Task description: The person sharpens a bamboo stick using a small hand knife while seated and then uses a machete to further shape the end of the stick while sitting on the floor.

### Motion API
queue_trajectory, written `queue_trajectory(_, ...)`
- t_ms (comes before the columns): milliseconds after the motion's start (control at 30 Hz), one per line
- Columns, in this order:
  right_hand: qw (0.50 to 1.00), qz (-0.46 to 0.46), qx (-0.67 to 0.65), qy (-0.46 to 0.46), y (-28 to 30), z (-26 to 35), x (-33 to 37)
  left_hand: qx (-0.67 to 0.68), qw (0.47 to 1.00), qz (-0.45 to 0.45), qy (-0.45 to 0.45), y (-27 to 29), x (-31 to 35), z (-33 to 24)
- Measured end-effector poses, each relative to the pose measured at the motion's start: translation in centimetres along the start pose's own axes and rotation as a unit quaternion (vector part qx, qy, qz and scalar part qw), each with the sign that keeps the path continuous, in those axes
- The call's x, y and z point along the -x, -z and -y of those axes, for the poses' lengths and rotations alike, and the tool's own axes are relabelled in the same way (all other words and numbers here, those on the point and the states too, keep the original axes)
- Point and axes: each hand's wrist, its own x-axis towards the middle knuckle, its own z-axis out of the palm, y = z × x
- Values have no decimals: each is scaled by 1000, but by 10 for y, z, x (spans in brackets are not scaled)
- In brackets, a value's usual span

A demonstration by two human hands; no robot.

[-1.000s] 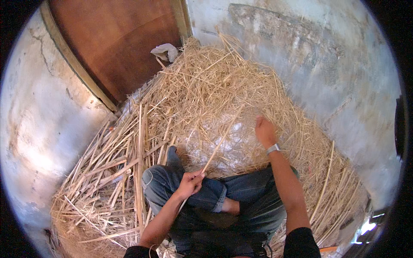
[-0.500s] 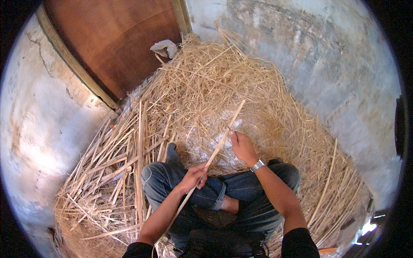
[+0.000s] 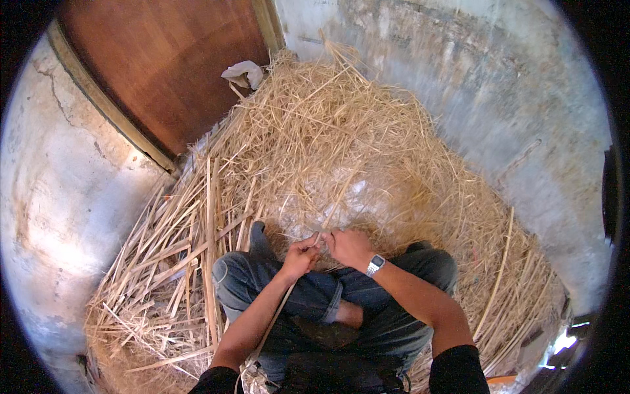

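My left hand (image 3: 300, 257) is closed around a thin, pale bamboo strip (image 3: 281, 307), which runs down from it past my left forearm toward my lap. Right beside it, my right hand (image 3: 348, 247) is closed, its thumb and fingertips close against the left fingers at the strip. A short dark edge (image 3: 315, 231) shows by the right fingertips, like the blade of a small knife; its handle is hidden in the hand. Both hands are over my crossed legs (image 3: 246, 279), at the near edge of a heap of fine shavings (image 3: 341, 118).
Longer split strips (image 3: 211, 230) lie piled at the left, and more lie at the right. A brown wooden door (image 3: 164, 65) stands at the back left beside worn plaster walls (image 3: 472, 85). A whitish crumpled piece (image 3: 244, 73) rests by the door.
My right hand has come down and left along the strip to meet my left hand, which has risen slightly. The strip's upper end no longer stands out clearly against the shavings.
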Motion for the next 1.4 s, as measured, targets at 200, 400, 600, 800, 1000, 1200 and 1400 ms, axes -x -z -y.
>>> queue_trajectory(200, 999, 13, 47, 2, -5, -4, -27, -39, 996, -45, -66, 19, 0, 23)
queue_trajectory(400, 958, -217, 70, -175, 37, -168, -47, -21, 996, 44, -73, 5, 33, 2)
queue_trajectory(600, 940, -303, -88, -129, 29, -96, -50, 52, 991, 112, -42, 5, 22, -7)
queue_trajectory(800, 928, -310, -177, -110, 39, -64, -46, 29, 990, 109, -84, 10, 15, 6)
queue_trajectory(1000, 925, -301, -222, -70, 39, -84, -50, 50, 987, 122, -93, -1, 20, -2)
queue_trajectory(1200, 944, -289, -133, -81, 40, -74, -50, 30, 985, 126, -110, -1, 25, 1)
queue_trajectory(1400, 964, -213, -157, -32, 9, -38, -39, 80, 984, 100, -127, 4, 11, 21)
